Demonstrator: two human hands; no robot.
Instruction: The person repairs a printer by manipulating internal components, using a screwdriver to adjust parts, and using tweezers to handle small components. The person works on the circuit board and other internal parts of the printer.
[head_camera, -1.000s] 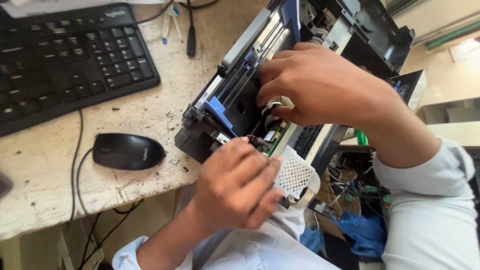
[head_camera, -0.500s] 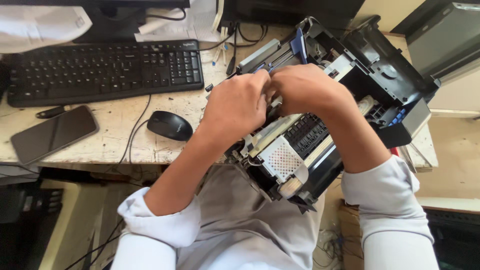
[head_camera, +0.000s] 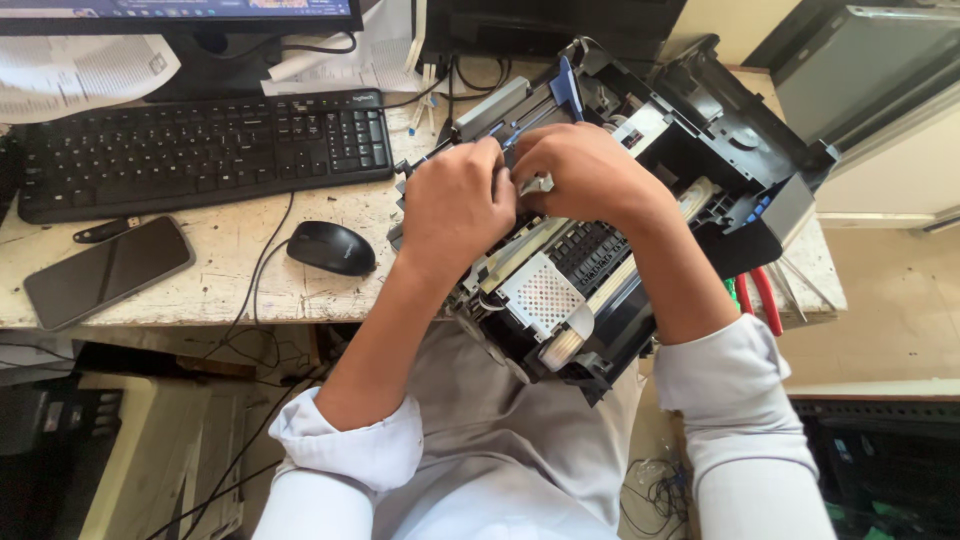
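From the head view I saw my left hand (head_camera: 458, 205) and right hand (head_camera: 580, 175) curled together, fingers pinching a small part inside the opened printer (head_camera: 600, 260), which overhung the desk (head_camera: 250, 280) edge. I judged a hard tug could tip it off.

My left hand (head_camera: 455, 205) and right hand (head_camera: 580, 175) meet over the opened black plastic printer (head_camera: 620, 240), which overhangs the near edge of the worn white desk (head_camera: 230, 285) above my lap. Left of it lies the black oval mouse (head_camera: 332, 247), further left the black slab phone (head_camera: 107, 270). The black keyboard (head_camera: 200, 150) sits behind them. Red-handled pliers (head_camera: 758, 298), I think, lie right of the printer.
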